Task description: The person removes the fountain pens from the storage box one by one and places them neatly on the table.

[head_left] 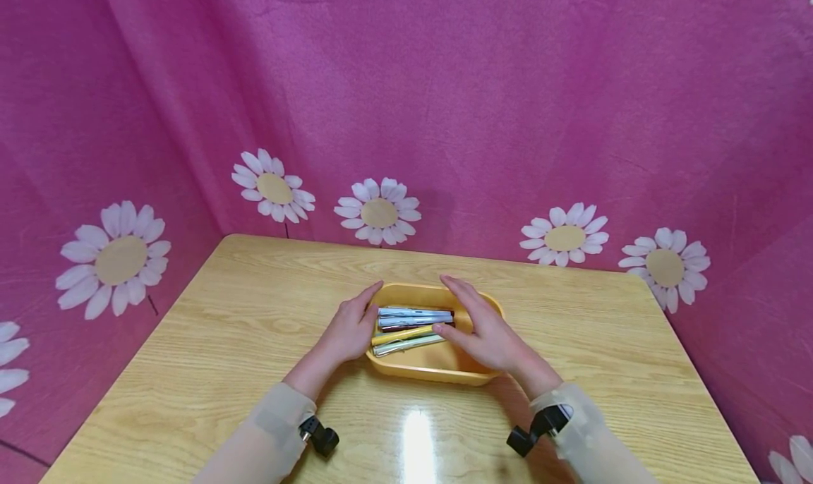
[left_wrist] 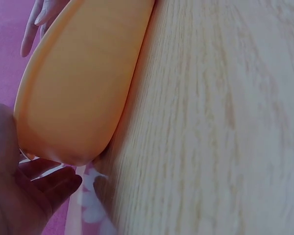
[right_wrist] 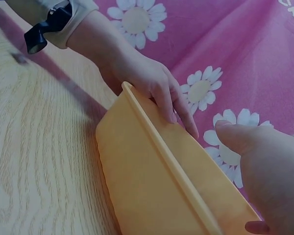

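Note:
A yellow-orange plastic tray (head_left: 432,374) sits on the wooden table. Inside it, toward the left, lie several slim pens: light blue pens (head_left: 413,321), a yellow pen (head_left: 400,336) and a pale green pen (head_left: 409,344). My left hand (head_left: 348,329) holds the tray's left end, thumb at the rim and the other fingers loosely bent around the outside, as the left wrist view shows. Over the tray's right part is my right hand (head_left: 495,336), fingers extended and thumb apart, its thumb tip overlapping the yellow pen's end. Nothing shows between its fingers and thumb.
A light wooden table (head_left: 254,315) spreads around the tray. Behind it and at both sides hangs a magenta curtain (head_left: 406,103) with white daisies. Small black cameras are strapped to the left wrist (head_left: 320,436) and right wrist (head_left: 540,427).

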Motion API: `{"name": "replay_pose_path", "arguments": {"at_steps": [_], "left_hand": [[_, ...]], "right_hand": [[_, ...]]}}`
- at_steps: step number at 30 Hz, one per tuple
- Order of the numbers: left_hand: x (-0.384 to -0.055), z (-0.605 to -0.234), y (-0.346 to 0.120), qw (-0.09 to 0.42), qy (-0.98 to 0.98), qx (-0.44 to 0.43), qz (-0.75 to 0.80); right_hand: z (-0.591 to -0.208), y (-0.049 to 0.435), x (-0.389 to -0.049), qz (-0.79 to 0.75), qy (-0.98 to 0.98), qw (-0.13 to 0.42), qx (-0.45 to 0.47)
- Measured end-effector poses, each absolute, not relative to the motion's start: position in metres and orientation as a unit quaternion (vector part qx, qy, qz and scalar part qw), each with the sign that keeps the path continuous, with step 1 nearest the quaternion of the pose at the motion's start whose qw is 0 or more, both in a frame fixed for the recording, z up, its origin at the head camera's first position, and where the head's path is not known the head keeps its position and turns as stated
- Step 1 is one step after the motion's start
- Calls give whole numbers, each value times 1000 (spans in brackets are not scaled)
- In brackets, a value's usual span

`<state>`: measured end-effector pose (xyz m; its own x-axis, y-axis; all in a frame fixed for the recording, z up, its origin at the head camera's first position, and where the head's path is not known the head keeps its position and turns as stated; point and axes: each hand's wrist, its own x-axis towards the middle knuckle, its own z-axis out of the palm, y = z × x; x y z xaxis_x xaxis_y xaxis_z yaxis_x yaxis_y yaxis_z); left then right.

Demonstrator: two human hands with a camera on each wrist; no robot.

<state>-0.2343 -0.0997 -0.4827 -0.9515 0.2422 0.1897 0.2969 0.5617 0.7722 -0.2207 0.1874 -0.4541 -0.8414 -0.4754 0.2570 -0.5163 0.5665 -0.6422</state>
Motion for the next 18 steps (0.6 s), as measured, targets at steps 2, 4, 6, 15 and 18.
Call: {"name": "replay_pose_path", "arguments": {"at_steps": [2,4,6,15,18], "left_hand": [[-234,-482,-99,29,-882,-150,-447],[-233,-482,-99,28,-881,-149,-449],[-233,-481,-99,26,-880,-146,-452],[-234,-484,-98,28,-879,-144,-454],[-233,-484,-98,30,-879,-142,-455]], "right_hand": [[-454,186,-221,375,-883,25,282],[-453,186,-221,378,-881,23,284],[-453,185,-221,381,-880,19,284],[-455,182,-225,394,-871,16,293],[-456,180,-228,396,-866,17,303]]}}
